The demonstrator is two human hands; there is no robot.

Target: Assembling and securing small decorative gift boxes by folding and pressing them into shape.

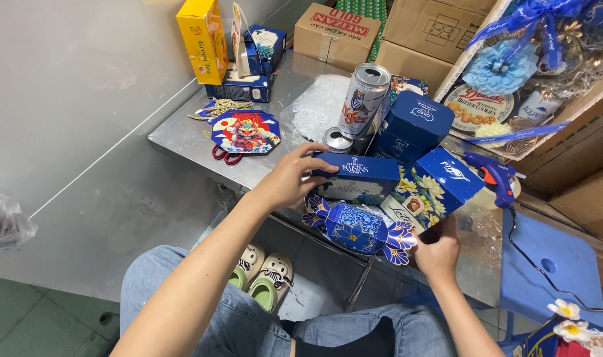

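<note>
Your left hand (289, 180) rests on the long blue carton (365, 177), fingers (318, 162) curled over its near end and top edge, grasping it. The carton lies across the front of the steel bench (182, 132), its long axis running left to right, straight ahead of those fingers.

Your right hand (439, 252) sits lower, at the bench's front edge, fingers closed on the bottom corner of the floral blue box (433, 188). That box stands tilted, top leaning right, just beside the carton's right end. The left hand is the nearer to the carton.

Between the hands: a candy-shaped blue box (357, 228), glossy card, flared scalloped ends, flower print, touching the carton's lower face.

Behind the carton:
- tall drink can (363, 99), smooth metal, upright; a shorter can (337, 140) just beside it.
- hexagonal dark blue box (417, 119), matt card.

Left: octagonal printed card (245, 131) lying over red-handled scissors (225, 155); yellow tea box (202, 39) upright near the wall.

Right: blue glue gun (496, 177), cord trailing past a blue plastic stool (556, 264).
</note>
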